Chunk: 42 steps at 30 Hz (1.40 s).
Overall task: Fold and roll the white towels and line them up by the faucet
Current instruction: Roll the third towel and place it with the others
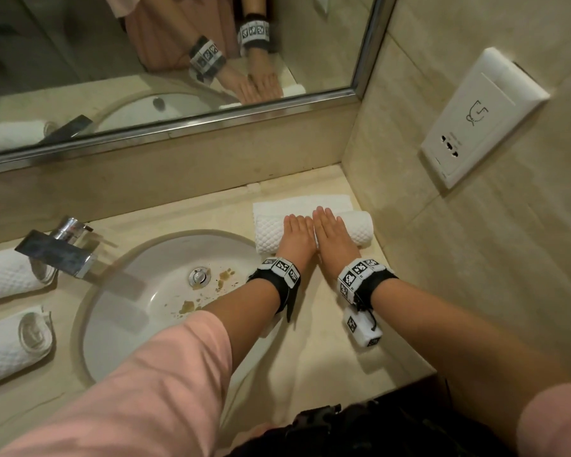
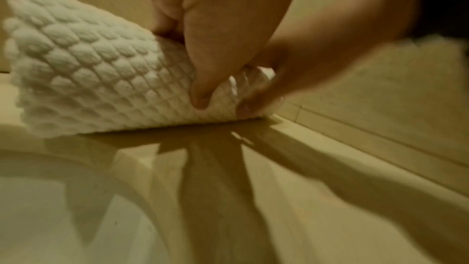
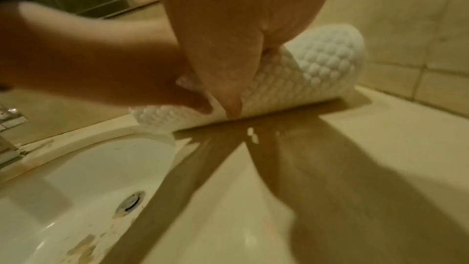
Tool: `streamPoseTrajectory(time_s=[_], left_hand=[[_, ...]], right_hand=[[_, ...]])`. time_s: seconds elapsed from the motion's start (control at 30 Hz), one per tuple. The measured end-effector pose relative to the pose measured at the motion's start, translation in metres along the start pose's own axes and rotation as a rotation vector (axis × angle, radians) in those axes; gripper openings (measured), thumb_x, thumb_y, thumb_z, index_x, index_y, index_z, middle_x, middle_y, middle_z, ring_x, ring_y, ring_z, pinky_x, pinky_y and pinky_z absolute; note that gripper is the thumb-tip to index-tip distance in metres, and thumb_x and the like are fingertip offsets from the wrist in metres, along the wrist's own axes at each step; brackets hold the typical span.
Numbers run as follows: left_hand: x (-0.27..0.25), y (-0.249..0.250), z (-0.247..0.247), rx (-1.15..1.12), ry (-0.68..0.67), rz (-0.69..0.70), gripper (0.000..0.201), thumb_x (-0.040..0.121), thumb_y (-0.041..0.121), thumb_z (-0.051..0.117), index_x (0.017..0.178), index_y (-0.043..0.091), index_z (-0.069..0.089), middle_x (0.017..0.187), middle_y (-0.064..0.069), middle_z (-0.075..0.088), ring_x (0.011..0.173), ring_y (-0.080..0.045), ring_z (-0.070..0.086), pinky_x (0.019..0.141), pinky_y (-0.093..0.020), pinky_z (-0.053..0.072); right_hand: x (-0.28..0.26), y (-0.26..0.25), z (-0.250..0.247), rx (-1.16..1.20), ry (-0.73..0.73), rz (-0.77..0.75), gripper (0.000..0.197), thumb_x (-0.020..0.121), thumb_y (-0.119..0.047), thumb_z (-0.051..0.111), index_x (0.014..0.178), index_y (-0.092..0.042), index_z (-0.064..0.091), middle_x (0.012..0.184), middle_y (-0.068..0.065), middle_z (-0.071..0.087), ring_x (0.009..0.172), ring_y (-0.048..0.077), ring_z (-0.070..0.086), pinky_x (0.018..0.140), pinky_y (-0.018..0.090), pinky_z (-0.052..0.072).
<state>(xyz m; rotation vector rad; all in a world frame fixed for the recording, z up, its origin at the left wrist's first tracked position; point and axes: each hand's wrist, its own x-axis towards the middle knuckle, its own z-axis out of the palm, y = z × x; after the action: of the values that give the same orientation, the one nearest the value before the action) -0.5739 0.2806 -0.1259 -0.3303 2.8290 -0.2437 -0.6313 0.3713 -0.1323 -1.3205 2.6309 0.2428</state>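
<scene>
A white waffle-textured towel lies half rolled on the beige counter, right of the sink, near the corner wall. Its unrolled flat end stretches toward the back wall. My left hand and right hand lie side by side on top of the roll, fingers straight and pressing down. In the left wrist view the towel has my left hand's thumb against its near face. In the right wrist view my right hand covers the roll. The faucet stands left of the basin.
Two rolled white towels lie at the left edge beside the faucet. The stained white sink fills the counter's middle. A mirror runs along the back wall. A white wall outlet sits on the right wall.
</scene>
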Motion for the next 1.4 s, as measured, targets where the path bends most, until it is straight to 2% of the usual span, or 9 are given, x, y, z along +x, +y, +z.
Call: streamPoseTrajectory(time_s=[0.17, 0.3, 0.5, 0.6, 0.87, 0.97, 1.1, 1.3, 1.4], left_hand=[[0.012, -0.018, -0.008, -0.064, -0.012, 0.069, 0.046, 0.092, 0.011, 0.043, 0.134, -0.004, 0.031, 0.128, -0.02, 0.047, 0.119, -0.035, 0.045, 0.107, -0.043, 0.028], [0.024, -0.028, -0.017, -0.132, -0.06, 0.05, 0.043, 0.092, 0.012, 0.048, 0.132, -0.001, 0.037, 0.13, -0.017, 0.05, 0.12, -0.032, 0.047, 0.107, -0.038, 0.03], [0.025, -0.01, -0.004, -0.029, -0.081, -0.091, 0.066, 0.102, 0.027, 0.029, 0.147, -0.006, -0.006, 0.155, -0.027, -0.002, 0.145, -0.041, -0.001, 0.119, -0.047, 0.003], [0.014, 0.006, 0.008, 0.01, -0.03, -0.148, 0.066, 0.103, 0.027, 0.025, 0.145, -0.009, -0.011, 0.154, -0.031, -0.006, 0.144, -0.043, -0.004, 0.117, -0.049, 0.001], [0.02, 0.003, -0.004, 0.0, -0.054, -0.155, 0.059, 0.102, 0.019, 0.025, 0.144, -0.014, 0.0, 0.15, -0.036, 0.013, 0.141, -0.048, 0.015, 0.117, -0.051, 0.015], [0.026, -0.003, -0.009, 0.037, -0.062, -0.151, 0.059, 0.102, 0.018, 0.028, 0.144, -0.015, 0.003, 0.149, -0.036, 0.018, 0.139, -0.048, 0.019, 0.116, -0.051, 0.018], [0.034, -0.015, -0.016, -0.02, -0.073, -0.143, 0.059, 0.097, 0.016, 0.041, 0.142, -0.013, 0.015, 0.142, -0.031, 0.032, 0.134, -0.043, 0.032, 0.114, -0.046, 0.025], [0.049, -0.036, -0.025, -0.128, -0.108, -0.075, 0.047, 0.09, 0.012, 0.049, 0.132, -0.004, 0.034, 0.13, -0.018, 0.047, 0.12, -0.031, 0.045, 0.105, -0.037, 0.034], [0.057, -0.047, -0.026, -0.22, -0.086, -0.026, 0.057, 0.087, 0.018, 0.053, 0.137, -0.001, 0.032, 0.135, -0.017, 0.043, 0.124, -0.03, 0.043, 0.108, -0.036, 0.03]], right_hand=[[-0.011, -0.011, 0.016, 0.064, 0.082, 0.074, 0.084, 0.091, -0.006, 0.05, 0.15, -0.006, -0.01, 0.159, 0.012, -0.012, 0.147, 0.026, -0.011, 0.118, 0.037, -0.008], [0.005, -0.005, 0.009, 0.023, 0.035, 0.066, 0.077, 0.093, 0.0, 0.041, 0.151, -0.005, -0.009, 0.159, 0.013, -0.011, 0.147, 0.026, -0.009, 0.119, 0.037, -0.007], [0.036, 0.013, -0.021, -0.006, -0.189, -0.057, 0.07, 0.1, -0.023, 0.04, 0.152, -0.005, -0.004, 0.16, 0.012, -0.004, 0.148, 0.025, -0.003, 0.12, 0.037, 0.001], [0.042, 0.019, -0.036, 0.063, -0.242, -0.078, 0.063, 0.102, -0.022, 0.037, 0.152, -0.005, 0.002, 0.16, 0.011, 0.0, 0.148, 0.024, 0.002, 0.12, 0.035, 0.005], [0.051, 0.016, -0.039, 0.032, -0.252, -0.056, 0.059, 0.102, -0.017, 0.028, 0.151, -0.003, -0.001, 0.16, 0.013, -0.003, 0.148, 0.025, -0.002, 0.12, 0.036, 0.003], [0.036, 0.01, -0.021, 0.055, -0.114, -0.009, 0.067, 0.097, -0.014, 0.03, 0.15, -0.002, -0.01, 0.159, 0.014, -0.013, 0.147, 0.026, -0.011, 0.121, 0.038, 0.0], [0.016, 0.007, 0.004, 0.146, 0.082, 0.034, 0.074, 0.094, -0.013, 0.041, 0.152, -0.007, -0.004, 0.16, 0.011, -0.009, 0.148, 0.023, -0.009, 0.121, 0.038, 0.0], [0.046, 0.013, -0.008, 0.062, 0.022, 0.027, 0.068, 0.097, -0.016, 0.04, 0.152, -0.006, 0.002, 0.16, 0.011, 0.002, 0.148, 0.024, -0.001, 0.121, 0.037, -0.001], [0.06, 0.021, -0.022, 0.014, -0.055, -0.028, 0.069, 0.096, -0.017, 0.041, 0.152, -0.004, 0.003, 0.16, 0.012, 0.004, 0.148, 0.026, 0.003, 0.121, 0.037, 0.003]])
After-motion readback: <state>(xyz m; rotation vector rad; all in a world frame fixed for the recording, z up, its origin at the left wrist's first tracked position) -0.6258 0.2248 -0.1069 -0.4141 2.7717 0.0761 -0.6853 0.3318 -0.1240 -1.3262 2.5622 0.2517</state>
